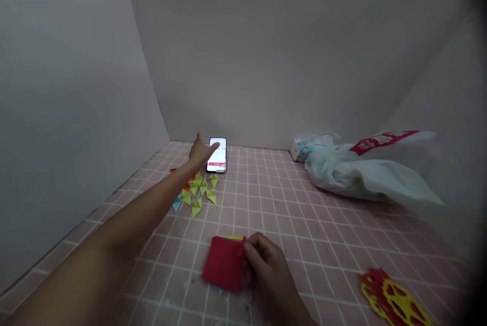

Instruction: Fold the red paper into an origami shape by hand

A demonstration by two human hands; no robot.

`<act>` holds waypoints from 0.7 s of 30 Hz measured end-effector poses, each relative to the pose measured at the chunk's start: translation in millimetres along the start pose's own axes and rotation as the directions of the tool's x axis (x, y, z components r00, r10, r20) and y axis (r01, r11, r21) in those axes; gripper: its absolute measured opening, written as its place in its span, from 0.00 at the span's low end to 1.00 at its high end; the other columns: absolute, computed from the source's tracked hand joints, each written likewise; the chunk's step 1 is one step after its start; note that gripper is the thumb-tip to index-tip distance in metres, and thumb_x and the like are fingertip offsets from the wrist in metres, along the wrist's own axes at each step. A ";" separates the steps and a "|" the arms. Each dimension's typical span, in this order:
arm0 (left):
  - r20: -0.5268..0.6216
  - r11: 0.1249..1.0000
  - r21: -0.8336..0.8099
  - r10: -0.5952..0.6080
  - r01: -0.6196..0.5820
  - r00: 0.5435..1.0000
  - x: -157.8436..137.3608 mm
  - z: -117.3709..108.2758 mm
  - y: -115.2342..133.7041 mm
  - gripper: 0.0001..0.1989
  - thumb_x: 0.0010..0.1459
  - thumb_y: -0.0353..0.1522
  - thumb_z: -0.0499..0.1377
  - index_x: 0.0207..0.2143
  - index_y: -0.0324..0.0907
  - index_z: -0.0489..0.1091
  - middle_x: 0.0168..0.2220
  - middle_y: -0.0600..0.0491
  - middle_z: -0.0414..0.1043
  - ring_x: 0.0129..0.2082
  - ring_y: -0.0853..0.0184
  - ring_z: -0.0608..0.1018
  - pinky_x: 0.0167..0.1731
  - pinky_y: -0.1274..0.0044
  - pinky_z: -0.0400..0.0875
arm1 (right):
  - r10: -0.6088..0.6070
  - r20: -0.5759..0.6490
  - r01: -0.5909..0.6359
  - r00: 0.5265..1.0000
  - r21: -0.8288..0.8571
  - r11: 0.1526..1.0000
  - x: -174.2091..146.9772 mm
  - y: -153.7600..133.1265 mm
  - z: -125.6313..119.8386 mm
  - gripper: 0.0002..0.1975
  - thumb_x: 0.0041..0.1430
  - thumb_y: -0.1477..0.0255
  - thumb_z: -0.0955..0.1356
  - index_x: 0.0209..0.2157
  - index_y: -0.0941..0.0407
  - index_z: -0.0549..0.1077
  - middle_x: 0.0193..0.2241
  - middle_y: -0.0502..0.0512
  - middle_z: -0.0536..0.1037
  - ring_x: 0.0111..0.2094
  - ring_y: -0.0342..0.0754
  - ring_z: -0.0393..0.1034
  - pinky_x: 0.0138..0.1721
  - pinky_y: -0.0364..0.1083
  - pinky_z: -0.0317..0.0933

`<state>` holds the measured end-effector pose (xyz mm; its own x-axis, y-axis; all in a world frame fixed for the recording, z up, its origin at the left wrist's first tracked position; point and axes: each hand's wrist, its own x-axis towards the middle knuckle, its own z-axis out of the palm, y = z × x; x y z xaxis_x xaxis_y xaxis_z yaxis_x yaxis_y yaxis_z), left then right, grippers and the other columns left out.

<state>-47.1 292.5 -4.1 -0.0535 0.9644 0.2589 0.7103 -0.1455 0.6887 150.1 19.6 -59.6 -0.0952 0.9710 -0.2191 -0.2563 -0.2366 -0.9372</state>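
My left hand [202, 150] is stretched far forward at an upright phone [213, 158] with a lit white screen. Its thumb and fingers are spread, and one fingertip lies over the screen; whether it touches cannot be told. Near me, my right hand [266, 260] pinches red paper [242, 249] at the right edge of a stack of square red paper [224, 264]. A yellow edge [234, 237] shows behind that stack. Folded yellow paper pieces [197, 208] are spread below the left wrist, with a blue folded piece [177, 204] and orange ones [186, 187] partly behind the forearm.
Pink tiled surface [266, 189] runs back to grey walls [243, 52] behind and at the left. A white plastic bag [353, 174] with red print lies at the back right, against a small patterned box [300, 150]. Red and yellow cut-out shapes [395, 298] lie at the lower right.
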 end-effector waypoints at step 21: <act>0.444 0.764 -0.611 0.111 0.210 0.889 -265.3 -24.5 57.4 0.11 0.58 0.39 0.62 0.37 0.41 0.70 0.34 0.53 0.73 0.35 0.66 0.74 0.39 0.74 0.67 | -0.249 0.057 0.252 0.967 -0.043 0.967 -5.4 1.6 3.6 0.18 0.57 0.56 0.72 0.26 0.56 0.69 0.21 0.46 0.66 0.22 0.41 0.57 0.23 0.41 0.52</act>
<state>-9.4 22.9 -16.6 0.3430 0.9393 0.0058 0.1025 -0.0436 0.9938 146.8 13.8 -58.9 -0.0828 0.9959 0.0372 -0.2304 0.0172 -0.9729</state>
